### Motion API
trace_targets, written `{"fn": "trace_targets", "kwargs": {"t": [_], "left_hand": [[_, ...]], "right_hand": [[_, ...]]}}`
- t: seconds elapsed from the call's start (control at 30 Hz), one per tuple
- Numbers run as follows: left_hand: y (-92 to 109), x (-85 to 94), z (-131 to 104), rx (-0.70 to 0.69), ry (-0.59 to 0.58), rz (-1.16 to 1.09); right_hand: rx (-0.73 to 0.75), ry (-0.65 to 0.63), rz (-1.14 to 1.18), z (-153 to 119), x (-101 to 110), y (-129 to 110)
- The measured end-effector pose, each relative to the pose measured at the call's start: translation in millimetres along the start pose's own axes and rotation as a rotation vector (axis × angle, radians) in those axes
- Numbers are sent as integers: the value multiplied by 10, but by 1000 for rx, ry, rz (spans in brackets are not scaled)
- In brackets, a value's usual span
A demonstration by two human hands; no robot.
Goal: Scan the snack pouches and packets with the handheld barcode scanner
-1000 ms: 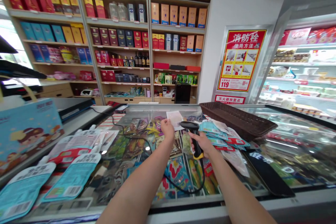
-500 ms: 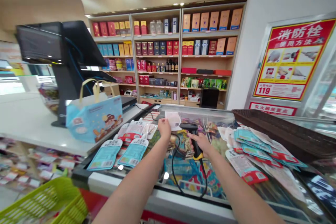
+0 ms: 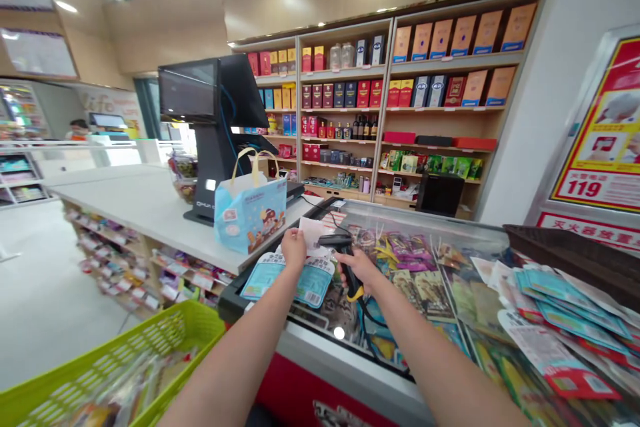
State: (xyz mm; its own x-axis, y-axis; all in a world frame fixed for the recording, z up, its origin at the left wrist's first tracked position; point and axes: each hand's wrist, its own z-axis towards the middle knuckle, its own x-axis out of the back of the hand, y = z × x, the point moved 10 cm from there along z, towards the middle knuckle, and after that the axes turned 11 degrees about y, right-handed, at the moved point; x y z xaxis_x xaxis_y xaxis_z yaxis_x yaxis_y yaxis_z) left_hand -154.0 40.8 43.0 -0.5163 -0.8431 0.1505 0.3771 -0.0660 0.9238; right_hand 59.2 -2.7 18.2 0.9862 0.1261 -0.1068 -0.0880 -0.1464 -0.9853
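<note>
One pale packet (image 3: 312,229), pinched in the left hand (image 3: 294,248), and the barcode scanner (image 3: 336,240), gripped in the right hand (image 3: 359,269), shifted left toward the blue pouches (image 3: 316,281), still close together.

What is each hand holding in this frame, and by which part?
The left hand holds a white sheet by its left edge; the right hand holds a scanner by its handle.
</note>
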Motion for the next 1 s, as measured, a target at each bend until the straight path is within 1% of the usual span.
{"fn": "trace_targets", "kwargs": {"t": [0.1, 0.2, 0.37, 0.43, 0.5, 0.6, 0.67, 0.73, 0.87, 1.0], "left_hand": [[-33, 117, 115, -55, -4, 24], [-56, 183, 177, -92, 2, 16], [-58, 220, 199, -104, 18, 42], [-3, 191, 176, -117, 10, 48], [103, 112, 121, -158, -10, 29], [289, -133, -42, -218, -66, -49], [386, -389, -220, -213, -127, -115], [468, -694, -468, -178, -207, -177], [667, -1270, -1128, -98, -375, -267], [977, -1710, -1909, -91, -572, -296]], "right_hand": [[-33, -19, -12, 25, -181, 76], [-42, -14, -9, 41, -249, 115], [-46, -6, 14, 55, -228, 124], [-48, 5, 18, 59, -182, 115], [-43, 15, 28, 56, -111, 86], [-18, 24, 47, 40, 69, 6], [5, 49, 59, 20, 270, -58], [29, 99, 73, -18, 536, -121], [70, 204, 99, -178, 1131, -220], [116, 318, 130, -395, 1749, -285]]}}
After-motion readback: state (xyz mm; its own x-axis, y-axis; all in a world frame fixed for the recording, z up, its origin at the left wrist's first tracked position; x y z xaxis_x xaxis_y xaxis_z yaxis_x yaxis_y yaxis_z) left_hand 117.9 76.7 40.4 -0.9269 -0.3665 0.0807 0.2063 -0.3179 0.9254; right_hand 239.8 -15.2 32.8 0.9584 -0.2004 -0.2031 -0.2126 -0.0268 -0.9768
